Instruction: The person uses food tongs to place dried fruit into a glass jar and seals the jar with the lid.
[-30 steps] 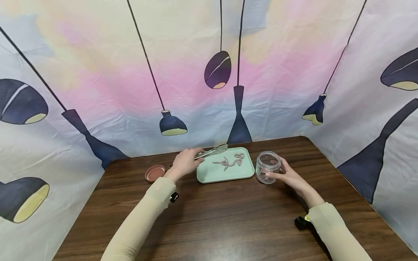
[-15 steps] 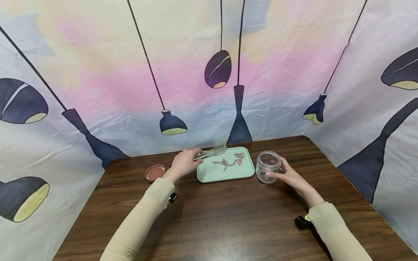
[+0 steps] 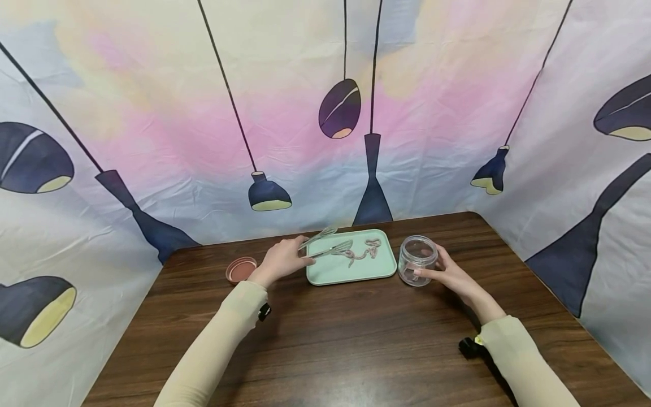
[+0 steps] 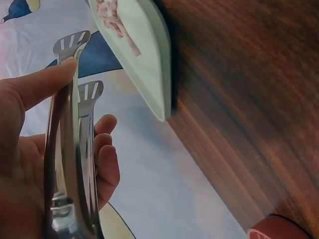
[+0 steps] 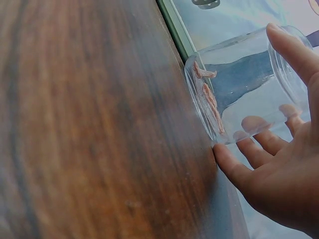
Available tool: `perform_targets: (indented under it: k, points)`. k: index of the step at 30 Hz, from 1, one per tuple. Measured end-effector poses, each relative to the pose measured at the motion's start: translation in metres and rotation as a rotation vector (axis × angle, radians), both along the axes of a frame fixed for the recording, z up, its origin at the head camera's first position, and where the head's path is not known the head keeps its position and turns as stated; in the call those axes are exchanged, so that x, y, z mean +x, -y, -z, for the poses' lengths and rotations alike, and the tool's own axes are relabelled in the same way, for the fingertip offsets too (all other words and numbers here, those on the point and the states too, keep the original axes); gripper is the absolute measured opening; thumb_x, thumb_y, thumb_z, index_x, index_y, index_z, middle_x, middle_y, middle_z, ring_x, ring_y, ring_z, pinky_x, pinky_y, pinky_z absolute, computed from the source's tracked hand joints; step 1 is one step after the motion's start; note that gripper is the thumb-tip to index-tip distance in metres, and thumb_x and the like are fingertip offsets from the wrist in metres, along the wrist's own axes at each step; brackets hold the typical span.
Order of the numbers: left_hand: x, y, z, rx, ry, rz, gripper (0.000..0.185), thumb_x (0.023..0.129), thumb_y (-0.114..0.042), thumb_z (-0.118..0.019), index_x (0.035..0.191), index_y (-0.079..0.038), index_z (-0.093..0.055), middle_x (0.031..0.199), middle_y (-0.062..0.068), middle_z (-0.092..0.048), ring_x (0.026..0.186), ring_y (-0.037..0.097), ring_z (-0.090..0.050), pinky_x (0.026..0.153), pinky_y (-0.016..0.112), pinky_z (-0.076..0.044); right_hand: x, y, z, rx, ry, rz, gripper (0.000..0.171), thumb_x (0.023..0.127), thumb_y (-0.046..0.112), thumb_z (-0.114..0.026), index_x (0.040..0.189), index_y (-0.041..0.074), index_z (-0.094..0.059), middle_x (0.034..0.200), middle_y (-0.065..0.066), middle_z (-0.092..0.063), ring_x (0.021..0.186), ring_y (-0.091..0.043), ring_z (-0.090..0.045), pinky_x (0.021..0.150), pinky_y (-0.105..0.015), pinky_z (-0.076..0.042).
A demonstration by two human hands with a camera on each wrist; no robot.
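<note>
My left hand point(image 3: 283, 260) grips a pair of metal tongs point(image 4: 70, 144), thumb on one arm and fingers round the other. The slotted tips stand apart, over the left part of a pale green tray point(image 3: 325, 275). Several pinkish-brown, thin, twisted strips point(image 3: 360, 255) lie on the tray, loosely strung out toward its right side. My right hand point(image 3: 450, 274) holds a clear jar point(image 3: 417, 261) around its side, upright at the tray's right end. Inside, on the jar's bottom, rest a few similar strips point(image 5: 212, 102).
A round reddish-brown lid point(image 3: 241, 271) lies on the dark wooden table point(image 3: 325, 339), left of the tray. A fabric backdrop point(image 3: 203, 141) printed with lamps hangs right behind the table's far edge.
The tongs have spread from nearly closed to wide apart, and one tip has come lower over the tray. My left hand has drawn slightly left. The right hand and jar stay put.
</note>
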State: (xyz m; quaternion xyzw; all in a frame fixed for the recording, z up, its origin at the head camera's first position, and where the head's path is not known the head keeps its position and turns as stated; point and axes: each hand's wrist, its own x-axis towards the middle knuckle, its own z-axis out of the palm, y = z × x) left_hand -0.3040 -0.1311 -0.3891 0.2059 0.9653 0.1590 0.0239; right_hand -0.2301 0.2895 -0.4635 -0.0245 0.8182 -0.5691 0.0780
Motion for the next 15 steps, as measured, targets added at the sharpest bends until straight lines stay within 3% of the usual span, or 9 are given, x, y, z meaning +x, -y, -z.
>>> perform_targets:
  k: [6, 15]
  points:
    - [0.0, -0.004, 0.007, 0.013, 0.041, 0.015, 0.07, 0.091, -0.039, -0.075, 0.147, -0.005, -0.051, 0.114, 0.013, -0.07, 0.094, 0.027, -0.068, 0.078, 0.049, -0.054, -0.001, -0.001, 0.001, 0.005, -0.003, 0.0, 0.105, 0.091, 0.04, -0.076, 0.163, 0.018, -0.003, 0.164, -0.023, -0.013, 0.15, -0.048, -0.004, 0.111, -0.071, -0.016]
    - [0.0, -0.01, 0.017, -0.007, 0.037, 0.006, 0.069, 0.09, -0.039, -0.077, 0.146, -0.008, -0.052, 0.113, 0.012, -0.072, 0.094, 0.026, -0.069, 0.076, 0.048, -0.055, 0.0, 0.0, -0.001, 0.002, -0.006, -0.006, 0.104, 0.091, 0.038, -0.075, 0.163, 0.019, -0.003, 0.164, -0.023, -0.012, 0.15, -0.049, -0.003, 0.111, -0.071, -0.015]
